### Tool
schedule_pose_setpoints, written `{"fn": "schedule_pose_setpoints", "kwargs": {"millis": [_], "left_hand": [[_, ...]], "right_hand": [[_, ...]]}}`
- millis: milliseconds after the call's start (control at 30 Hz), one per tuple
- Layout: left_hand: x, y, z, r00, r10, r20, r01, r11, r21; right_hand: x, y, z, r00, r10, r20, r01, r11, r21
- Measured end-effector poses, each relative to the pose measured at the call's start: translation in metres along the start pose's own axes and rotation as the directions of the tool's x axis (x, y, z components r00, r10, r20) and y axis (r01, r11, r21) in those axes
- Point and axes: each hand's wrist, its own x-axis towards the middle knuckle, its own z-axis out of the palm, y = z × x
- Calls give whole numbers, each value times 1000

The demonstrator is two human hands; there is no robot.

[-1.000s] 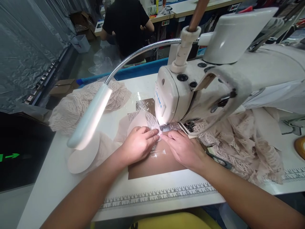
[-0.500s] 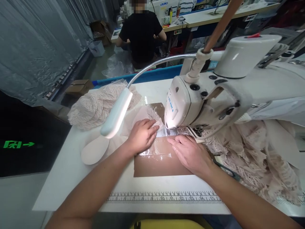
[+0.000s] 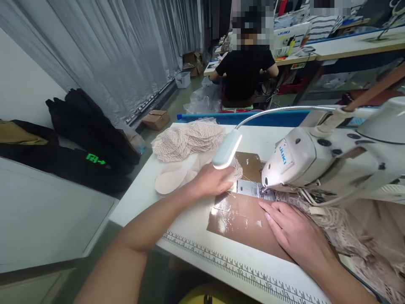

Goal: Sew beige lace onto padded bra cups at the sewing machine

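Note:
My left hand (image 3: 215,180) is closed on the near edge of a beige lace piece (image 3: 237,168), left of the needle area; the lamp head partly covers it. My right hand (image 3: 292,228) lies with fingers stretched out on a brown taped sheet (image 3: 242,215), its fingertips just in front of the metal needle plate (image 3: 248,188). Over the plate stands the white sewing machine head (image 3: 291,158). More beige lace fabric (image 3: 363,228) spreads to the right of the machine, beside my right hand.
A bundle of lace (image 3: 188,139) lies at the table's back left, near beige oval pads (image 3: 171,180). A lamp (image 3: 227,148) on a bendable neck hangs over my left hand. A ruler strip (image 3: 221,261) runs along the front edge. A seated person (image 3: 245,76) works beyond.
The view has swung left. My left hand has moved left, away from the needle, with the lace piece. My right hand stays on the brown sheet in front of the machine.

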Motion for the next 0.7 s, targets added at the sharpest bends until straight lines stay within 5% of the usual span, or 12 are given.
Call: {"fn": "schedule_pose_setpoints", "kwargs": {"millis": [100,167,233,367,400,467,567,633,700], "left_hand": [[-36,-26,-25,955,-278,-105,287,954,86],[-67,-51,-33,814,-550,-186,577,804,145],[-100,-73,-33,679,-721,-140,733,676,77],[-154,-72,-27,726,-686,-39,681,726,-97],[-160,-62,-28,750,-661,18,636,713,-297],[-161,-36,-33,826,-515,228,524,552,-648],[-131,6,-38,894,-140,427,445,401,-801],[-95,31,-30,914,40,404,334,491,-804],[-58,49,-14,945,93,313,176,661,-729]], "right_hand": [[-3,1,1,1000,7,3,-7,1000,5],[-4,2,2,1000,11,1,-11,1000,5],[-4,1,0,1000,17,1,-17,1000,10],[-2,-3,-6,997,68,40,-70,996,52],[-2,-3,-7,995,86,48,-89,993,75],[-2,-4,-10,991,122,48,-128,983,135],[-1,-4,-16,981,195,16,-192,947,256],[-1,-4,-21,971,239,-27,-215,913,348],[-2,-5,-27,966,251,-54,-204,878,433]]}}
